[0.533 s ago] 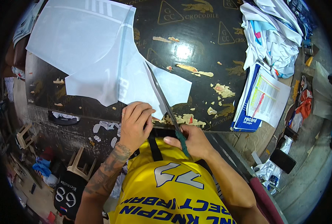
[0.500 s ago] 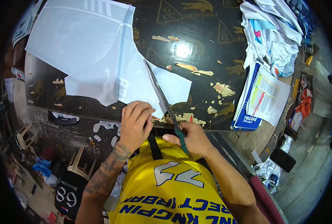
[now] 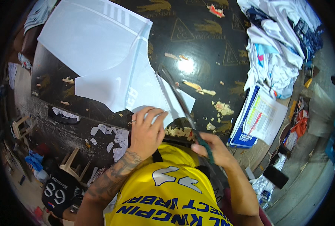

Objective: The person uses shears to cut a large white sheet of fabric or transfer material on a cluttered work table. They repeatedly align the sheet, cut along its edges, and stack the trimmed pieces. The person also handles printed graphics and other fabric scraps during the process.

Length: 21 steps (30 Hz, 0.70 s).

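White fabric panels [image 3: 96, 45], slightly see-through, lie layered on a dark table, with a narrow piece standing out at the right. My left hand [image 3: 148, 126] is at their near edge, its fingers bent over and closed on the fabric. In my right hand [image 3: 216, 150] are long scissors [image 3: 189, 116] with green-wrapped handles, held at the table's near edge. Their blades point away from me and slant to the left, across the right-hand piece of fabric. A dark gap shows between that piece and the main panels.
The dark table [image 3: 197, 49] has worn, peeled patches. Crumpled white garments [image 3: 276, 56] are heaped at the right, above a blue record book [image 3: 242, 139] and printed papers [image 3: 265, 116]. White scraps [image 3: 118, 145] lie below the table's left side. A person in a black shirt [image 3: 60, 194] is at lower left, near a plastic stool [image 3: 75, 165].
The view has shifted. The scissors have moved right relative to the main panels, and their blades now cross the right-hand piece. My left hand stays at the fabric's near edge.
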Motion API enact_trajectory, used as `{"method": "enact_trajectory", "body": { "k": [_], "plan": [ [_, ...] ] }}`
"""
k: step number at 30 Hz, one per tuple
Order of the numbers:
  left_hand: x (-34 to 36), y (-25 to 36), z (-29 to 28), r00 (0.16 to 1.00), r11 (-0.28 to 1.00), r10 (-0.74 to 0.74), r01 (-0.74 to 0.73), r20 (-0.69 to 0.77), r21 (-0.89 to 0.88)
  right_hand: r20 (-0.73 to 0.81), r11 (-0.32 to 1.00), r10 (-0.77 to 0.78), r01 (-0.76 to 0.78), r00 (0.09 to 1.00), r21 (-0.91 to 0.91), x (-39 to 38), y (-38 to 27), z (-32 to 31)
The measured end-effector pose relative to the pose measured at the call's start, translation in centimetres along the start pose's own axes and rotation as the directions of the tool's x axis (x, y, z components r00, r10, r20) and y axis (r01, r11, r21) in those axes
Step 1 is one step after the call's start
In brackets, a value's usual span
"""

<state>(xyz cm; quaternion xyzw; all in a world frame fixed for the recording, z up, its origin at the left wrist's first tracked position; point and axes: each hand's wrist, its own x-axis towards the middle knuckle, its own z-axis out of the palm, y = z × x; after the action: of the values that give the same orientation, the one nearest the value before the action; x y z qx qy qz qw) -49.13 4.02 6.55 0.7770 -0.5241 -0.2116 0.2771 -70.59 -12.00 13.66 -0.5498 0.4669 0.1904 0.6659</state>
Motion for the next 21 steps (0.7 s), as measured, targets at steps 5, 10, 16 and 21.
{"method": "enact_trajectory", "body": {
  "k": [5, 10, 16, 21],
  "plan": [
    [0.8, 2.5, 1.7, 0.997, 0.966, -0.007, -0.013, 0.075, 0.259, -0.024, 0.923, 0.182, -0.179, 0.983, -0.340, -4.2, 3.4, -9.4],
    [-0.3, 2.5, 2.2, 0.981, 0.958, 0.061, -0.109, 0.182, 0.265, 0.081, 0.855, 0.091, -0.036, 0.993, -0.518, -1.5, 4.1, -12.0],
    [-0.5, 2.3, 1.9, 0.983, 0.956, 0.081, -0.123, 0.164, 0.266, 0.096, 0.823, -0.081, 0.121, 0.992, -0.556, 3.4, 2.2, -9.2],
    [-0.5, 2.0, 2.5, 0.985, 0.955, 0.091, -0.128, 0.147, 0.267, 0.080, 0.839, -0.051, 0.087, 0.995, -0.538, 4.2, 1.9, -8.1]
  ]
}}
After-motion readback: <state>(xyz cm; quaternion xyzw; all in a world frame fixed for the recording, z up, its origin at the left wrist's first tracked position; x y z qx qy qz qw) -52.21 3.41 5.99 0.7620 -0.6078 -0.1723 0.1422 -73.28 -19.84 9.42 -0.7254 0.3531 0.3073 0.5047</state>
